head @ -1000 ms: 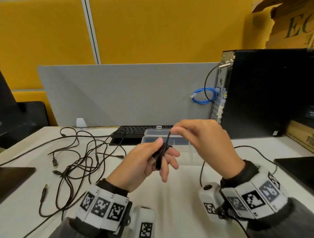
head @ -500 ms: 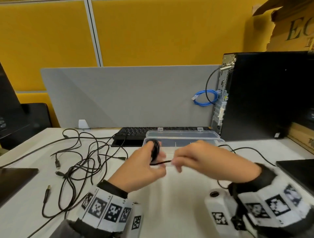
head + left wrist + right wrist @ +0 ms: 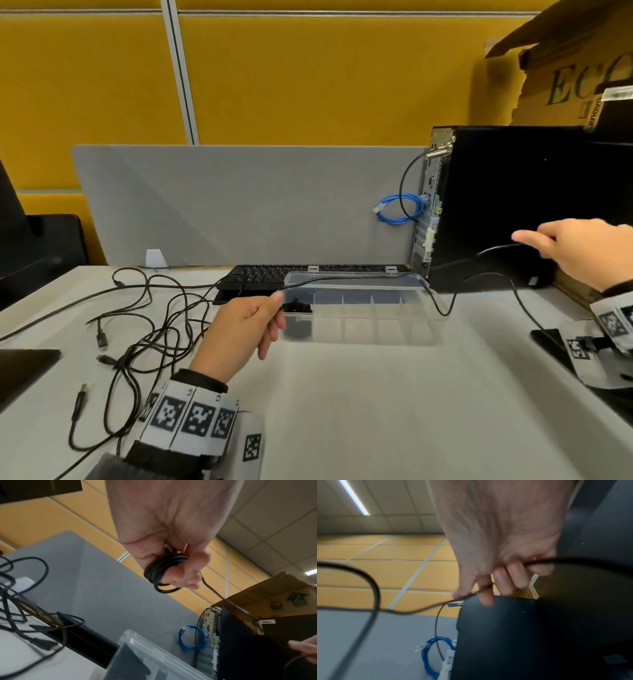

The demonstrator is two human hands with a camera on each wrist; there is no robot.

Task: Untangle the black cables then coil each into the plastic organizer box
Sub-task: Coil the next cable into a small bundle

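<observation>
Our left hand (image 3: 245, 323) clutches the wound loops of the black cable (image 3: 163, 569) beside the plastic organizer box (image 3: 359, 329), anchoring them so they stay put; further right, our right hand (image 3: 579, 246) pinches the free length, drawing slack for another loop.

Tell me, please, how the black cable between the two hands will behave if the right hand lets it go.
Probably floppy: the black cable already sags in loops between the left hand and right hand. It seems light, since a fingertip pinch carries it. The coil around the left fingers may loosen without that grip.
</observation>
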